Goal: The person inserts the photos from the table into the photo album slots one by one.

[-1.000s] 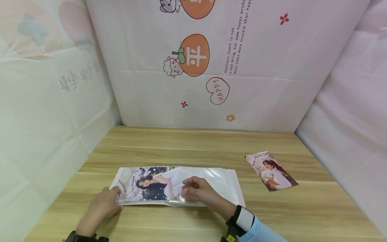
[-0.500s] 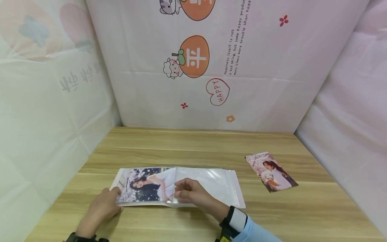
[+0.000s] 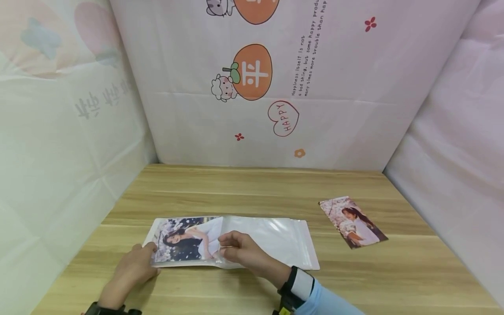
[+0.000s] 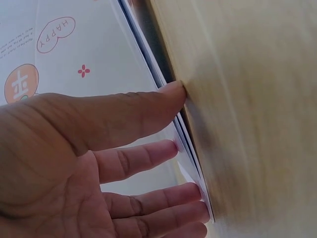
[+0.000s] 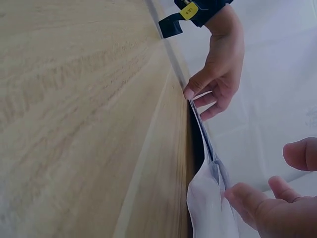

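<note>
A white photo album [image 3: 271, 240] with clear pockets lies open on the table. A photo [image 3: 189, 239] of a person in white among blossoms lies in its left pocket, its right end close to the fold. At the album's left near corner my left hand [image 3: 135, 264] grips the edge; the left wrist view has the thumb [image 4: 171, 96] on that edge and the fingers against the page. My right hand [image 3: 246, 251] rests its loosely bent fingertips by the photo's right end. In the right wrist view a finger touches the plastic, and the thumb [image 5: 303, 153] stands apart.
A second photo [image 3: 354, 222] lies tilted on the wooden table [image 3: 252, 190] at the right. Printed white cloth [image 3: 338, 122] hangs behind the table and along both sides.
The photo has slid left inside the album's pocket, and my right hand has moved left along with it. My left hand has stayed at the corner.
</note>
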`<state>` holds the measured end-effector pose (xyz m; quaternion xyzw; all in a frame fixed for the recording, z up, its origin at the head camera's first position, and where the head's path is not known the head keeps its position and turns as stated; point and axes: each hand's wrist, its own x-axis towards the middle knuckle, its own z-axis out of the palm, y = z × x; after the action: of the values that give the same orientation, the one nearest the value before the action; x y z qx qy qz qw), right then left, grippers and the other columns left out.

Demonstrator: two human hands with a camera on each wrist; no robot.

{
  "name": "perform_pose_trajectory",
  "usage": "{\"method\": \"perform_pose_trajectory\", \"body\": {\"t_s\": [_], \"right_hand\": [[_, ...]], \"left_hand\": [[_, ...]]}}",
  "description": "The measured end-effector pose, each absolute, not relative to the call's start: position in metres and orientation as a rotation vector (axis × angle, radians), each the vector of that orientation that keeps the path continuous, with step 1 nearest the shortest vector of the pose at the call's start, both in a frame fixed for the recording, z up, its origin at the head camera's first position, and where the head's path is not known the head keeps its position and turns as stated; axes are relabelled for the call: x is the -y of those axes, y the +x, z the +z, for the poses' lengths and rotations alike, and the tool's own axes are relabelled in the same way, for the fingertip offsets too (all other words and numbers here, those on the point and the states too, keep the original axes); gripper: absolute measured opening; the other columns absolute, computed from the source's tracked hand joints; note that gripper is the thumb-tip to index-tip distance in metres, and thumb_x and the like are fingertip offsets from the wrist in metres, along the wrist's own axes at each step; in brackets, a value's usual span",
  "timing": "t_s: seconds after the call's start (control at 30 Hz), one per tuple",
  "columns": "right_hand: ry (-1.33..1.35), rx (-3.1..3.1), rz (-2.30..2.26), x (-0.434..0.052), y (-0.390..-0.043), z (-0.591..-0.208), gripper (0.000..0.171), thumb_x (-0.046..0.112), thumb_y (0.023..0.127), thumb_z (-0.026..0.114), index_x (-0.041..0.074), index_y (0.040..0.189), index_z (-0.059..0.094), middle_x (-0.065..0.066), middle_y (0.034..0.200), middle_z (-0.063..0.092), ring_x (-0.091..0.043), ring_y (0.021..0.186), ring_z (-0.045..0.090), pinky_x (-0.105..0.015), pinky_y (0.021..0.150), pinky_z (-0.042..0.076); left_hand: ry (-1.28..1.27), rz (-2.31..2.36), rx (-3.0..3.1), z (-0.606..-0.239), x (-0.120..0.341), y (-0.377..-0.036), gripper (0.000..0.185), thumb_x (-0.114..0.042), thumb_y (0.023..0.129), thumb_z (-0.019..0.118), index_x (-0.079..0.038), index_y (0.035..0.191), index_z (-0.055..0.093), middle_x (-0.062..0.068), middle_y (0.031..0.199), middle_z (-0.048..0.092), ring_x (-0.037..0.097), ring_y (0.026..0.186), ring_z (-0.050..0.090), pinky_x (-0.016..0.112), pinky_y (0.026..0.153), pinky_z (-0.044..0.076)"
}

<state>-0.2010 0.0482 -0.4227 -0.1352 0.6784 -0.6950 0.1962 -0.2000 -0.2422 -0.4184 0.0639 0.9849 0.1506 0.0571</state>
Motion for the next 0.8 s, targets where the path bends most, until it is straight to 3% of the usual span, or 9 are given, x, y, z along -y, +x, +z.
{"method": "perform_pose_trajectory", "body": {"t_s": [0.23,0.43,0.8], "right_hand": [[-0.412,-1.958,-1.909,-0.037,-0.207,-0.428,0.033,0.000,0.086,0.058,-0.009,0.116,0.051,-0.016,0.107,0.057,-0.019,0.096,0.055,-0.029,0.081,0.048],[-0.423,-1.989,-1.884,-0.034,-0.214,-0.432,0.033,0.000,0.085,0.059,-0.009,0.116,0.053,-0.014,0.105,0.057,-0.015,0.091,0.054,-0.026,0.077,0.047],[-0.447,-1.995,-1.909,-0.054,-0.222,-0.444,0.033,0.000,0.087,0.056,-0.012,0.117,0.050,-0.017,0.108,0.056,-0.029,0.103,0.054,-0.032,0.083,0.048]], "left_hand": [[0.216,0.460,-3.010,-0.423,0.243,-0.206,0.050,-0.018,0.065,0.079,0.003,0.105,0.057,0.017,0.087,0.050,0.032,0.072,0.053,0.047,0.060,0.046],[0.217,0.448,-3.023,-0.425,0.243,-0.211,0.051,-0.018,0.065,0.079,0.004,0.105,0.057,0.019,0.087,0.051,0.033,0.073,0.054,0.048,0.061,0.046],[0.180,0.457,-2.996,-0.433,0.239,-0.223,0.052,-0.022,0.066,0.080,0.001,0.107,0.058,0.018,0.091,0.051,0.033,0.075,0.054,0.049,0.063,0.047]]}}
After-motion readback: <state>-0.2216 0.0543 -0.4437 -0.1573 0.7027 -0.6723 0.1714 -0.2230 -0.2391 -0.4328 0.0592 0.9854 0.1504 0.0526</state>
